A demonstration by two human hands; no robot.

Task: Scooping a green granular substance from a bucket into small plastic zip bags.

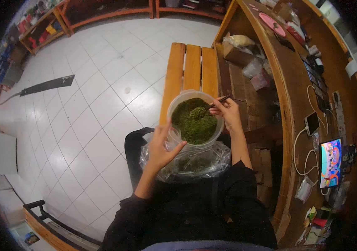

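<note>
A round translucent plastic tub (194, 146) stands before me, nearly full of finely shredded green plant material (199, 128). My left hand (159, 147) steadies the tub at its near left side, thumb and fingers spread along the wall and rim. In my right hand (227, 112) is a thin dark tool (224, 98), pinched between thumb and fingers over the right rim. Its lower end reaches the green material beside a lighter clump (197, 113); whether it is a spoon or tweezers I cannot tell. A clear plastic bag (197, 163) with greenish contents lies on my lap, against the tub's near side.
A slatted wooden bench (192, 67) extends beyond the tub. On the right stands a wooden counter (291, 125) bearing a phone (312, 123) on a cable, a lit screen (330, 163) and a pink-rimmed plate (272, 24). A cardboard box (236, 54) sits on its lower shelf.
</note>
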